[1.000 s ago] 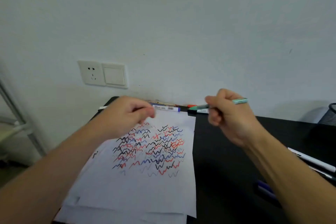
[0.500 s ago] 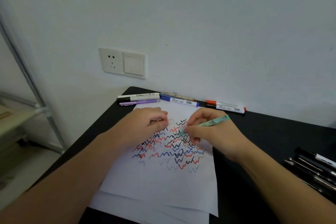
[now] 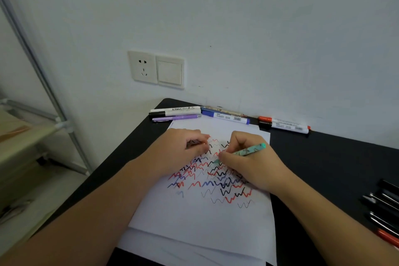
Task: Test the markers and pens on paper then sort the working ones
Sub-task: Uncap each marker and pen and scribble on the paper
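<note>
Teal pen (image 3: 248, 150) in right hand (image 3: 251, 163) (on paper (image 3: 194, 218))

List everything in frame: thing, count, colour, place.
paper: a stack, count unclear, white with red, blue, black squiggles, table centre
table: 1, black, against wall
acrylic marker: 1, white, black cap, far edge
purple pen: 1, beside it
blue marker: 1, far edge
red marker: 1, far right edge
pens: several, black, one red, right edge
socket and switch: white, wall
teal pen: 1, in right hand
left hand: on paper
right hand: gripping teal pen
</note>
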